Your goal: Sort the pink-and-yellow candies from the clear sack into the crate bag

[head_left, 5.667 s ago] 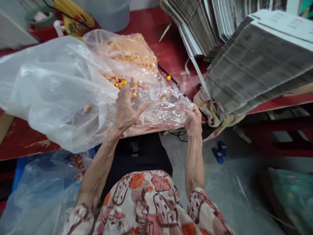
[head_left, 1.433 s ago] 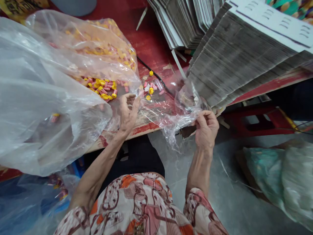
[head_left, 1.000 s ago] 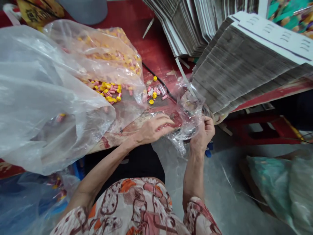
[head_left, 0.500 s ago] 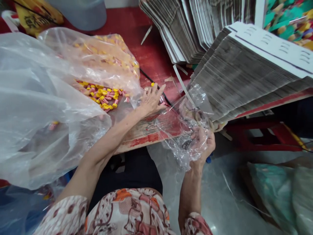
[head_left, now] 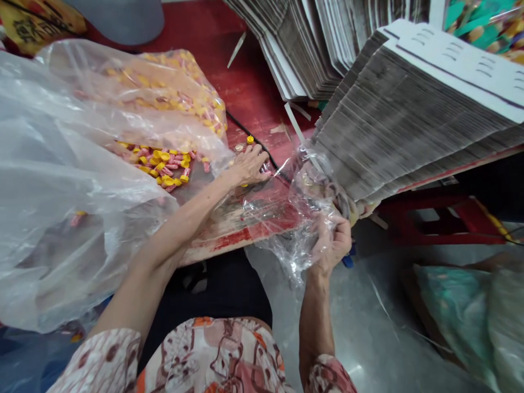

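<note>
A clear plastic bag (head_left: 282,213) lies over the front edge of the red table (head_left: 249,82). My right hand (head_left: 333,243) grips its crumpled end just below the table edge. My left hand (head_left: 248,164) rests palm down on the table, fingers curled over small yellow and pink pieces that lie outside the bag mouth. A single yellow cap (head_left: 250,140) sits just beyond its fingertips. A heap of yellow and pink pieces (head_left: 164,166) lies under a larger clear bag (head_left: 123,103) to the left.
Stacks of flattened cardboard (head_left: 401,114) fill the right of the table and overhang its edge. A black cable (head_left: 262,146) runs across the table by my left hand. A big empty plastic bag (head_left: 53,207) billows at the left. A red stool (head_left: 442,221) and a green sack (head_left: 470,305) stand on the floor.
My left hand left the bag, reached out to the loose pieces by the cable and has curled over them. My right hand has kept hold of the bag's end.
</note>
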`<action>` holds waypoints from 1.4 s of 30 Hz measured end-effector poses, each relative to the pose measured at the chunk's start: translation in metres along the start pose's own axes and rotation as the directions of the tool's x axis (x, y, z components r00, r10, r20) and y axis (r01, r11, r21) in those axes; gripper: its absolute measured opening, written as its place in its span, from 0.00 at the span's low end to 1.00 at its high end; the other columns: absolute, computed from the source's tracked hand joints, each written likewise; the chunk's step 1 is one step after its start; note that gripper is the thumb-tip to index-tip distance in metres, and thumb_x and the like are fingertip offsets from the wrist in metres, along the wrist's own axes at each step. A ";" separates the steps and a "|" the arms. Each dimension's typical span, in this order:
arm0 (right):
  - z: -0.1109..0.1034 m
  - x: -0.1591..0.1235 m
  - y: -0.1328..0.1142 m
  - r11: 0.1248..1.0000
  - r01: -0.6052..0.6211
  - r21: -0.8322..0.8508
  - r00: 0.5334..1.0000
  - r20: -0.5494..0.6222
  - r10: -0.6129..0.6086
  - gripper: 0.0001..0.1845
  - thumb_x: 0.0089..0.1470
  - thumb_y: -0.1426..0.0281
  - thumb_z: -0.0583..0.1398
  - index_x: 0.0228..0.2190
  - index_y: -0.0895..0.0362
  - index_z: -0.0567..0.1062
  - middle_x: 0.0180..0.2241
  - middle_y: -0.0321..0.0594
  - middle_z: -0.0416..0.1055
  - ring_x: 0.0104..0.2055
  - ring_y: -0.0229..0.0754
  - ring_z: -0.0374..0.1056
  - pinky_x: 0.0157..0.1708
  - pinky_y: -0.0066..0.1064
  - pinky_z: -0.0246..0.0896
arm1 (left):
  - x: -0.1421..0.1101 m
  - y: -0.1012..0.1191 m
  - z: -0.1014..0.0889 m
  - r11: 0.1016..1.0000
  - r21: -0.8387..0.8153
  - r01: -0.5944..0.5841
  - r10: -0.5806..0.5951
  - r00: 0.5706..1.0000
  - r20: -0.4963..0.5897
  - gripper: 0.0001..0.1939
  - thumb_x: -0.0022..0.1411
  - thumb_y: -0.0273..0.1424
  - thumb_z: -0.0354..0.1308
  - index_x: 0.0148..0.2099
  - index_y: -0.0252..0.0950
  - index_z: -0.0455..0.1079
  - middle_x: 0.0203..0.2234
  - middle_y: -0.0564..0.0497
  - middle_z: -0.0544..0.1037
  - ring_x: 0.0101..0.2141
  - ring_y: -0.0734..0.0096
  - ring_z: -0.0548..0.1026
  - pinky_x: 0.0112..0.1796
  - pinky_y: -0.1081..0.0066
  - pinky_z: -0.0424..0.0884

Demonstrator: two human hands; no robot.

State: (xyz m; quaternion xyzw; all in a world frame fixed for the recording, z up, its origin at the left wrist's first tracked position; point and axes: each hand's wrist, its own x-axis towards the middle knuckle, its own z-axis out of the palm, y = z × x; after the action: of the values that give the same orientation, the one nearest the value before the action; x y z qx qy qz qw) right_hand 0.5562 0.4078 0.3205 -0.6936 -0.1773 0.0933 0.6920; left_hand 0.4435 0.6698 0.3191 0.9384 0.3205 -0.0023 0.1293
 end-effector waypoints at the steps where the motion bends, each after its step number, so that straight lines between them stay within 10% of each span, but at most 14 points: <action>1: 0.002 -0.001 0.002 1.000 -0.002 0.004 1.000 0.015 0.002 0.18 0.52 0.56 0.72 0.31 0.54 0.74 0.26 0.29 0.71 0.28 0.35 0.65 0.33 0.29 0.62 | 0.000 -0.002 0.001 1.000 0.010 -0.007 0.007 1.000 -0.010 0.29 0.72 0.45 0.61 0.67 0.35 0.71 0.67 0.35 0.68 0.66 0.41 0.66 0.67 0.49 0.62; 12: 0.009 -0.001 0.007 0.999 -0.049 -0.014 0.998 0.026 0.050 0.20 0.52 0.52 0.70 0.31 0.54 0.75 0.28 0.29 0.71 0.30 0.35 0.64 0.36 0.30 0.62 | 0.003 -0.027 0.004 0.984 -0.168 0.063 -0.081 0.991 -0.106 0.23 0.63 0.43 0.67 0.57 0.38 0.77 0.60 0.39 0.73 0.62 0.42 0.71 0.65 0.48 0.67; 18: 0.025 -0.002 0.017 0.999 -0.040 -0.015 0.998 0.056 0.041 0.15 0.56 0.56 0.67 0.33 0.54 0.74 0.30 0.29 0.71 0.33 0.35 0.65 0.39 0.30 0.63 | 0.000 -0.057 0.000 0.805 -0.570 0.162 -0.333 0.920 -0.208 0.13 0.60 0.34 0.65 0.47 0.39 0.79 0.45 0.47 0.79 0.45 0.61 0.78 0.52 0.59 0.78; 26: 0.049 -0.005 0.022 1.000 -0.020 -0.011 0.995 0.102 0.021 0.14 0.58 0.56 0.64 0.33 0.53 0.73 0.30 0.29 0.68 0.33 0.36 0.63 0.37 0.29 0.61 | -0.016 -0.052 -0.011 0.577 -0.814 0.063 -0.464 0.846 -0.264 0.13 0.62 0.37 0.67 0.49 0.44 0.76 0.36 0.49 0.81 0.40 0.60 0.80 0.39 0.60 0.81; 30: 0.057 -0.007 0.026 0.999 -0.051 -0.007 0.993 0.102 0.051 0.15 0.59 0.54 0.64 0.34 0.52 0.71 0.30 0.30 0.67 0.32 0.35 0.61 0.35 0.28 0.60 | -0.040 -0.022 -0.023 0.607 -0.795 0.017 -0.381 0.884 -0.272 0.13 0.66 0.35 0.62 0.52 0.44 0.76 0.41 0.48 0.82 0.43 0.59 0.82 0.42 0.60 0.82; 34: 0.061 -0.009 0.035 0.999 -0.040 0.026 0.998 0.052 0.039 0.17 0.60 0.52 0.64 0.34 0.52 0.70 0.31 0.30 0.65 0.33 0.36 0.63 0.37 0.29 0.63 | -0.068 0.020 -0.019 0.788 -0.608 -0.098 0.017 0.990 -0.137 0.14 0.67 0.34 0.61 0.54 0.43 0.77 0.51 0.47 0.81 0.53 0.58 0.80 0.56 0.54 0.80; 37: 0.062 -0.010 0.041 0.998 -0.018 0.063 1.000 -0.011 0.019 0.16 0.61 0.53 0.63 0.35 0.51 0.69 0.32 0.31 0.66 0.35 0.37 0.65 0.41 0.31 0.67 | -0.079 0.036 -0.012 0.846 -0.471 -0.250 0.239 0.967 -0.083 0.13 0.69 0.38 0.63 0.53 0.43 0.78 0.58 0.46 0.79 0.61 0.54 0.76 0.64 0.51 0.74; 42: 0.062 -0.011 0.048 0.995 0.000 0.101 0.999 -0.035 0.003 0.14 0.61 0.55 0.63 0.35 0.51 0.71 0.32 0.30 0.64 0.35 0.37 0.65 0.42 0.31 0.67 | -0.067 0.008 -0.015 0.854 -0.507 -0.120 -0.024 0.963 -0.269 0.11 0.78 0.39 0.55 0.51 0.43 0.78 0.49 0.47 0.82 0.51 0.59 0.79 0.58 0.57 0.76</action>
State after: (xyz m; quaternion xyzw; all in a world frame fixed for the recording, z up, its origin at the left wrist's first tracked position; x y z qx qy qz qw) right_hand 0.5287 0.4617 0.2701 -0.6592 -0.1597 0.0906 0.7292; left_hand 0.3937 0.6268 0.3418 0.8683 0.2996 0.2128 0.3333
